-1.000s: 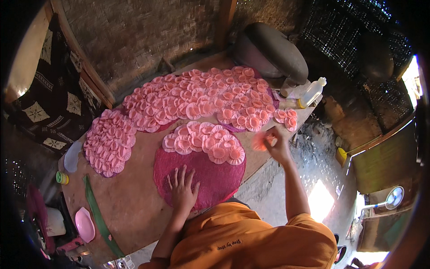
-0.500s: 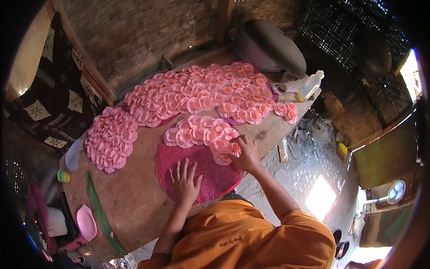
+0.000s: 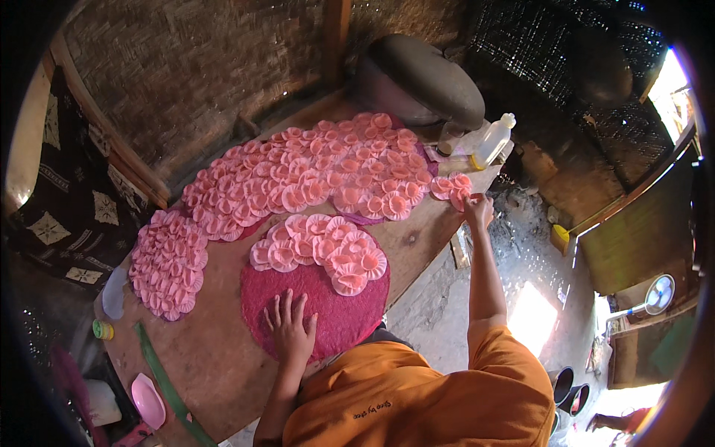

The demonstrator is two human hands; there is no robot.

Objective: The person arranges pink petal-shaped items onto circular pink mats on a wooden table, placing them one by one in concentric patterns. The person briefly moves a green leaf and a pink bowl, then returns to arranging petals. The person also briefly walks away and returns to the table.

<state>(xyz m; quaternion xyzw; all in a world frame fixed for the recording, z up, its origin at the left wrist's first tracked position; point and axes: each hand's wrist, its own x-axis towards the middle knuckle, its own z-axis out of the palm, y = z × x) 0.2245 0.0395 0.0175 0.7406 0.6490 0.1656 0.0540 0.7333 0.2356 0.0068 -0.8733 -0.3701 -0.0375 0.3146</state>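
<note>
My left hand (image 3: 292, 328) lies flat, fingers spread, on a round magenta cloth-like mat (image 3: 335, 320) at the table's near edge. Overlapping pink frilled cup-shaped pieces (image 3: 320, 249) cover the mat's far part. To the right my arm is stretched out. There my right hand (image 3: 480, 212) has its fingers closed at the edge of a small cluster of the same pieces (image 3: 445, 186). It pinches one pink frilled piece at the cluster's near side, partly hidden by the fingers. What the pieces are made of I cannot tell.
Many more such pieces cover the mats along the back (image 3: 328, 164) and a pile at left (image 3: 171, 261). A big dark pan-like vessel (image 3: 424, 82) and a clear bottle (image 3: 494, 141) stand at the back right. A green strip (image 3: 167, 387) and a pink dish (image 3: 148, 401) lie at left.
My right hand has moved from the pieces on the round mat out to the small cluster at the right. The left hand stays flat on the mat. The view has shifted slightly.
</note>
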